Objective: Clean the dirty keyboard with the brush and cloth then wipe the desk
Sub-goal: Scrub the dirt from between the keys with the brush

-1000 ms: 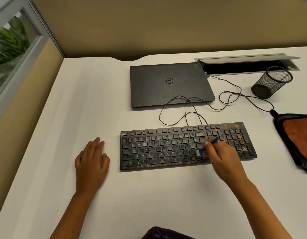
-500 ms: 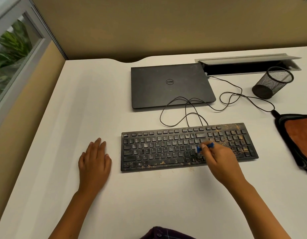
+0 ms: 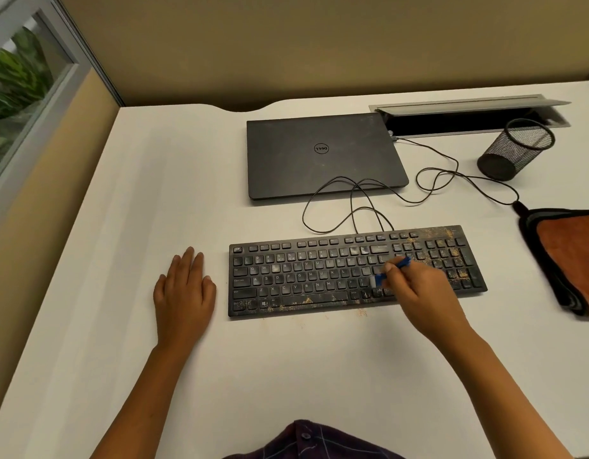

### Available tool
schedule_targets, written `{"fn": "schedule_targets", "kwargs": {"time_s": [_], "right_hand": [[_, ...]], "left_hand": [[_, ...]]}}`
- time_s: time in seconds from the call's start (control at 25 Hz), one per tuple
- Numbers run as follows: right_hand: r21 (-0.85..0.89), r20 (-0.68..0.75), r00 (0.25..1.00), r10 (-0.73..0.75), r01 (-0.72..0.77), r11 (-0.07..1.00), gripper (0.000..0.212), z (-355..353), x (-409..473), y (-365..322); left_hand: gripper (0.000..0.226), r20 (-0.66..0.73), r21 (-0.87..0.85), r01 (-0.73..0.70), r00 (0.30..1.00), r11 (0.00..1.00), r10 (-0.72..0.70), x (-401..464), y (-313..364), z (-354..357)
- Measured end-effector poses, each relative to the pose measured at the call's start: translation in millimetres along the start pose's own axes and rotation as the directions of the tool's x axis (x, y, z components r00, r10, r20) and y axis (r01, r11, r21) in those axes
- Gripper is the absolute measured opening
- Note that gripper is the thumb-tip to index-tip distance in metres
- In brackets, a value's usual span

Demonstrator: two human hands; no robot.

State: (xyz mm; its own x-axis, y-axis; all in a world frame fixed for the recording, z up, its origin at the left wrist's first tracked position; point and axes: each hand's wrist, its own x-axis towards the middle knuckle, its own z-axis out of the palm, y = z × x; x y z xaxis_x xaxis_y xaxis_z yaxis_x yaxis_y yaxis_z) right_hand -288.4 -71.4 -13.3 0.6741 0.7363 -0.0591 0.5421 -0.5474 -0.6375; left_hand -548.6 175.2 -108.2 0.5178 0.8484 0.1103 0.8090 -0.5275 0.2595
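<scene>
- Here the right hand [image 3: 422,293] pinches a blue brush [image 3: 391,271], its bristles down on the keys at the right-middle of the keyboard [image 3: 319,276] (brown grit mostly on its right end).
- The left hand [image 3: 184,293] lies flat, fingers relaxed, on the desk [image 3: 154,180] just beside the keyboard.
- The orange cloth [image 3: 571,256] lies at the desk's right edge.

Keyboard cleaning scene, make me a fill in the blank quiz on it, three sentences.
1. The right hand holds a blue ____ over the keyboard.
2. The left hand rests flat on the ____.
3. The laptop behind the keyboard is ____.

Missing words: brush; desk; closed
</scene>
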Motion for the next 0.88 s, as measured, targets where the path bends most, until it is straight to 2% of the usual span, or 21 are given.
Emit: {"fn": "schedule_targets", "kwargs": {"time_s": [0.12, 0.2, 0.36, 0.44, 0.52, 0.64, 0.88], "right_hand": [[-0.047, 0.041, 0.999, -0.027, 0.029, 0.999, 0.027, 5, -1, 0], [-0.038, 0.088, 0.996, 0.029, -0.026, 0.999, 0.03, 7, -2, 4], [0.173, -0.046, 0.996, 0.079, -0.07, 0.982, 0.023, 0, -2, 2], [0.228, -0.034, 0.997, 0.066, -0.057, 0.972, 0.017, 2, -2, 1], [0.159, 0.006, 0.999, 0.048, -0.048, 0.986, 0.015, 6, -4, 5], [0.042, -0.009, 0.999, 0.031, -0.03, 0.999, 0.018, 4, -4, 17], [-0.02, -0.046, 0.996, 0.08, -0.081, 0.997, 0.021, -7, -4, 31]], "left_hand": [[0.058, -0.006, -0.011, -0.002, 1.0, 1.0, 0.002, 0, -2, 1], [0.058, -0.007, -0.014, 0.0, 1.0, 1.0, 0.0, 0, -2, 1], [0.057, -0.014, -0.011, -0.004, 1.0, 1.0, 0.004, 0, -2, 1], [0.057, -0.019, -0.012, -0.006, 1.0, 1.0, 0.005, 0, -3, 1], [0.057, -0.023, -0.016, -0.007, 1.0, 1.0, 0.007, -1, -3, 2], [0.057, -0.028, -0.017, -0.008, 1.0, 1.0, 0.007, -1, -3, 2], [0.056, -0.04, -0.02, -0.012, 0.999, 1.0, 0.011, -1, -4, 4]]}}
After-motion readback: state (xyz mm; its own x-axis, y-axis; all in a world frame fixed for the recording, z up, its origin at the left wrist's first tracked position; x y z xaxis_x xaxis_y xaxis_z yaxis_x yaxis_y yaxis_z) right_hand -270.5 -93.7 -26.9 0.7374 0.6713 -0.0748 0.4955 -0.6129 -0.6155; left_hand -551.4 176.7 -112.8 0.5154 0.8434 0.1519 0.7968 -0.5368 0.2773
